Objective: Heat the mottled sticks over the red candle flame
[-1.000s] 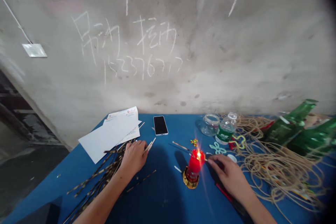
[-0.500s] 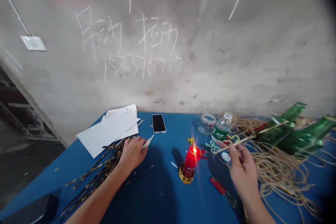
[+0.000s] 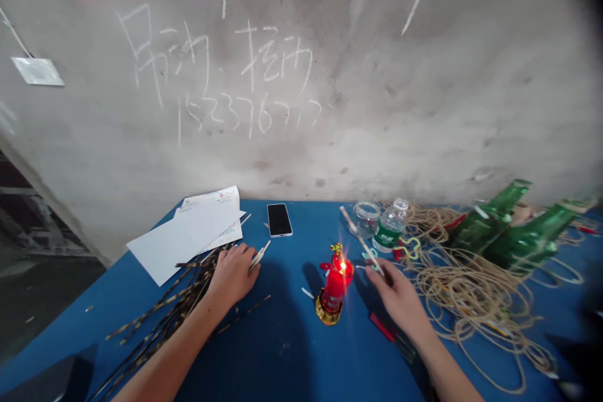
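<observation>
On the left side of the blue table, my left hand (image 3: 234, 273) rests palm down over a bundle of thin, dark-scorched sticks (image 3: 164, 320). A few pale sticks (image 3: 260, 252) poke out between its thumb and fingers, which are closed around them. My right hand (image 3: 398, 292) pinches a slim pale stick (image 3: 362, 239) that slants up and to the left. Between the hands stands a lit red candle (image 3: 337, 282) on a gold base, just left of my right hand. Partly under my right forearm lies a red-handled tool (image 3: 382, 326).
A phone (image 3: 279, 220) and white papers (image 3: 176, 240) lie toward the wall. Behind my right hand are a glass jar (image 3: 366, 218) and a plastic bottle (image 3: 390, 226). Coiled tan cord (image 3: 475, 301) and green glass bottles (image 3: 490, 217) fill the right side. A loose dark stick (image 3: 245, 313) lies centre-left.
My right hand has moved left toward the candle. Its stick, which pointed up to the right, now points up to the left. My left hand stays on the sticks; the view shifts slightly.
</observation>
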Demonstrator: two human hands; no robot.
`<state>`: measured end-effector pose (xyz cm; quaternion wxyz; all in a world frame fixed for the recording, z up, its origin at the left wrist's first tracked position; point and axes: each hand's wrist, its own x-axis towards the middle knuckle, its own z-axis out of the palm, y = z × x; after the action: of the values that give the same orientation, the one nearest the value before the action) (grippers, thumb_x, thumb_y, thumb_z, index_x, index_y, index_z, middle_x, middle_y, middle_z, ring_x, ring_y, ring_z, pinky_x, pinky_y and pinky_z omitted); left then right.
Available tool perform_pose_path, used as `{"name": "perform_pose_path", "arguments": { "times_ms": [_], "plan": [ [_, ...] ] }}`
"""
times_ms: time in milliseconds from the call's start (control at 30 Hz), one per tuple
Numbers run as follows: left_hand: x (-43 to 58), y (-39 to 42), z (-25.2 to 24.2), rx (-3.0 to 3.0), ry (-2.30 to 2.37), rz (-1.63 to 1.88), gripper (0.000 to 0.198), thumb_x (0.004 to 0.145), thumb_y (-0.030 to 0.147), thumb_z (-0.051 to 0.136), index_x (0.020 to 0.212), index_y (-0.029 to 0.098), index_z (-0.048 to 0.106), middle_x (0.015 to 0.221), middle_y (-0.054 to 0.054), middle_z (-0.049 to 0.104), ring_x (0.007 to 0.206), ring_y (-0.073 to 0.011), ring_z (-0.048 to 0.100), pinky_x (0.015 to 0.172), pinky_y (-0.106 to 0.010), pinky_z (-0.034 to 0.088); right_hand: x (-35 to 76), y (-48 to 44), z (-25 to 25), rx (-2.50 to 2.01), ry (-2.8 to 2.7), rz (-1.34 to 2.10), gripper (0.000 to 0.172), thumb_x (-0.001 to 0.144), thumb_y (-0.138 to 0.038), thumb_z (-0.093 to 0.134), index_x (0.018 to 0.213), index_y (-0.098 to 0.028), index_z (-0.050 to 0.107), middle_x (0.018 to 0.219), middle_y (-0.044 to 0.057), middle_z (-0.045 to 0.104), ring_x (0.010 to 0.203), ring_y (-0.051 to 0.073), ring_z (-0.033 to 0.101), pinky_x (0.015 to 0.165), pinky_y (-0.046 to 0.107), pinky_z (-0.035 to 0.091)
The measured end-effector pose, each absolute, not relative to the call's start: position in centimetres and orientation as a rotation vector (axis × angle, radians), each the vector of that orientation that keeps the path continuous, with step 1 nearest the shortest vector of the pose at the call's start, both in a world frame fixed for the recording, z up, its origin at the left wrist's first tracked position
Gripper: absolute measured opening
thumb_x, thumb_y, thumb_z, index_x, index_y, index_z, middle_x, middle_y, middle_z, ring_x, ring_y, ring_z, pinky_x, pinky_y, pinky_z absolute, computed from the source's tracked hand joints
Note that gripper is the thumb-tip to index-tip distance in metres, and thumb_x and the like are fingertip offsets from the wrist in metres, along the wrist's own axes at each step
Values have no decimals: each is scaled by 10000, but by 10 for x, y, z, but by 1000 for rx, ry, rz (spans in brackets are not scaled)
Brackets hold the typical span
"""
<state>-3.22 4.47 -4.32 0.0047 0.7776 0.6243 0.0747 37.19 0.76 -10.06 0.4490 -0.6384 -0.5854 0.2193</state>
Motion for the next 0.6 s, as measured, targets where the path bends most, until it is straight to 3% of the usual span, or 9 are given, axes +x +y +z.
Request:
{"name": "perform_pose_path", "arguments": {
  "times_ms": [200,333,500,600],
  "plan": [
    [-30,44,-46,2443,1973,211,273,1104,291,523,1258,178,719,1301,-165,719,1293,-389,661,1076,-558,480,340,26,-109,-1681,-1730,640,300,1091,-406,749,1296,-186,740,1248,80,768,1023,221,767,898,420,670],
    [-30,45,-47,2457,1980,197,276,1103,293,521,1263,173,711,1303,-171,716,1294,-396,662,1068,-560,486,338,30,-109,-1683,-1703,623,287,1092,-394,750,1292,-189,742,1271,85,766,1041,223,767,909,423,671],
    [-31,46,-49,2473,1985,208,263,1101,297,518,1246,182,706,1298,-170,714,1282,-387,662,1053,-535,489,374,14,-95,-1639,-1314,426,307,1076,-439,767,1213,-165,757,1150,48,774,945,213,764,832,385,670],
    [-32,46,-52,2481,1985,223,256,1095,295,528,1245,186,706,1289,-167,715,1269,-386,664,1051,-531,489,411,1,-80,-1566,-873,201,354,1106,-459,716,1305,-167,727,1156,58,762,926,205,756,815,385,664]
  ]
}}
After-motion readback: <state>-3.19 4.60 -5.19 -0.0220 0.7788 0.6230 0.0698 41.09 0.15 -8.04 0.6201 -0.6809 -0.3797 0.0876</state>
